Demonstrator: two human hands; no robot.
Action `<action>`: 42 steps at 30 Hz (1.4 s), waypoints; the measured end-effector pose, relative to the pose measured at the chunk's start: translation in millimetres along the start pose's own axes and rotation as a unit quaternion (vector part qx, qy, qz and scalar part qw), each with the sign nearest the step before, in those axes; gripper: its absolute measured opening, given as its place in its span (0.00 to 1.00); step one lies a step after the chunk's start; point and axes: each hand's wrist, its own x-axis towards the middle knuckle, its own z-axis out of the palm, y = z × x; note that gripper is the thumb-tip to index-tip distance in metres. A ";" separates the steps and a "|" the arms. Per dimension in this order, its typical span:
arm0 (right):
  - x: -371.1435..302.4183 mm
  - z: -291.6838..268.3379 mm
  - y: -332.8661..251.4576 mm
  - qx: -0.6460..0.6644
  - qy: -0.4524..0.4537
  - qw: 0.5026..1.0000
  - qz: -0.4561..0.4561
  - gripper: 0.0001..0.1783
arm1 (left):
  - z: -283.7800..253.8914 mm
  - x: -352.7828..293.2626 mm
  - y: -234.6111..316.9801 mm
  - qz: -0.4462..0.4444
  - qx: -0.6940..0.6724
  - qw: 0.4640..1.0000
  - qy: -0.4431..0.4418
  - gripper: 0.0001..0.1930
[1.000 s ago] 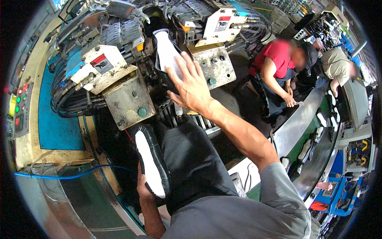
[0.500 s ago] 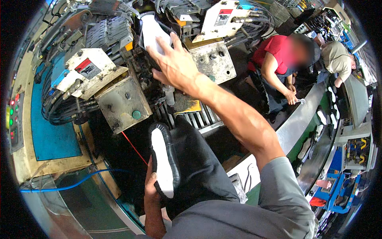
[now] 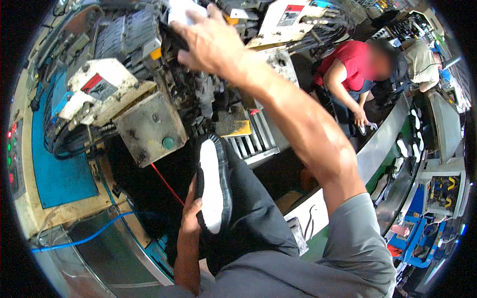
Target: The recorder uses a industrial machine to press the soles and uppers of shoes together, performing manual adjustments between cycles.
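My left hand (image 3: 190, 211) grips a black shoe upper (image 3: 224, 191) by its side, over my dark trousers. Its white underside (image 3: 212, 186) faces up, and gathered black edging runs round it. My right arm reaches forward to the machine (image 3: 130, 39). There my right hand (image 3: 211, 42) is closed round a second shoe upper, whose white underside (image 3: 186, 11) shows beside the fingertips at the upper edge of the picture. The hand hides much of this second piece.
Metal boxes (image 3: 151, 128) and hose bundles flank the machine. A control panel (image 3: 16, 154) with lit buttons stands at far left. To the right, a person in red (image 3: 343, 62) works beside a curved conveyor (image 3: 385, 134) carrying several shoe parts. A blue cable (image 3: 94, 241) crosses lower left.
My right hand and the second shoe upper have moved farther forward, toward the picture's upper edge. My left hand has carried its shoe upper slightly up and to the right.
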 end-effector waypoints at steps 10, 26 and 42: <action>-74.8 -2.7 -40.4 0.058 0.074 0.995 -0.020 0.58 | 27.4 -26.5 18.7 0.083 0.203 0.975 0.038 0.50; -369.0 -44.0 -139.2 0.624 -0.101 0.711 0.307 0.52 | 58.4 -119.8 -49.6 0.114 0.384 0.915 0.041 0.54; -767.4 -77.0 -173.9 -0.062 -0.182 0.715 0.672 0.36 | 29.1 -86.1 -111.9 -0.014 0.612 0.788 -0.067 0.48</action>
